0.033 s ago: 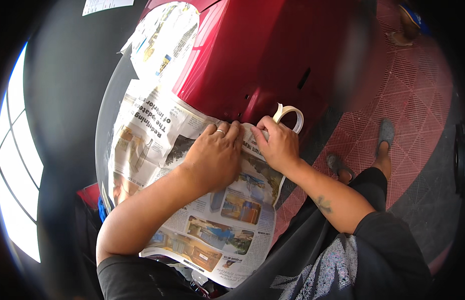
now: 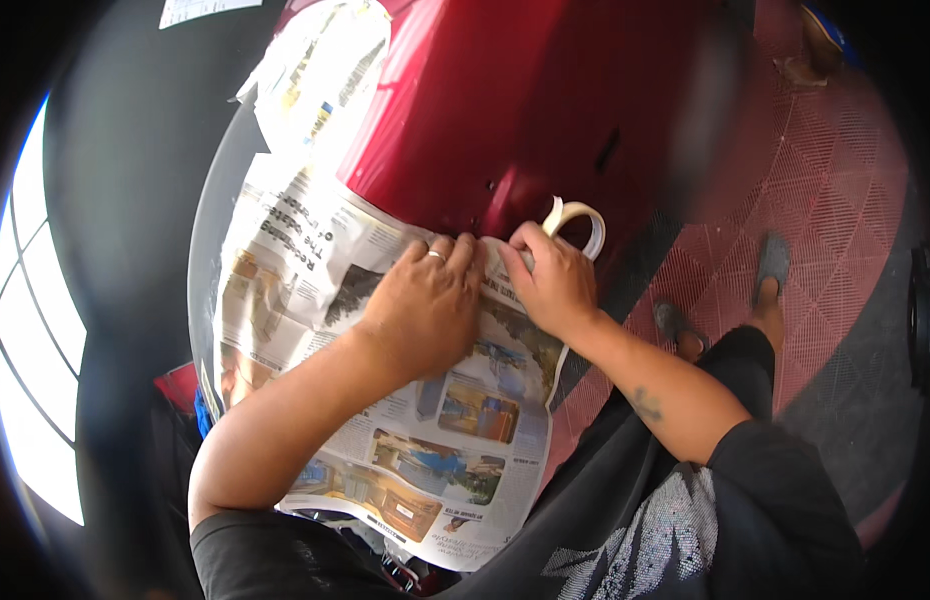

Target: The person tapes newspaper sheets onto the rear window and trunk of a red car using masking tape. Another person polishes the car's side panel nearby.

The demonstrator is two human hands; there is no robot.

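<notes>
My left hand [image 2: 425, 305] lies palm down on a sheet of newspaper [image 2: 275, 340], fingers extended close together with their tips at the sheet's far edge. That edge meets a glossy dark red car body panel [image 2: 525, 110]. Just to the right, my right hand [image 2: 557, 285] is closed, thumb and forefinger bent at the newspaper's edge. A roll of pale masking tape [image 2: 585, 209] sticks out from behind its fingers, with a short curl of tape standing up beside it. The newspaper drapes toward me, slightly wrinkled.
More newspaper [image 2: 320, 80] covers a rounded part at the panel's far left. A dark grey curved surface [image 2: 220, 190] borders the sheet on the left. Red grid floor tiles [image 2: 725, 260] lie to the right, where a person's foot [image 2: 800, 70] shows at the top.
</notes>
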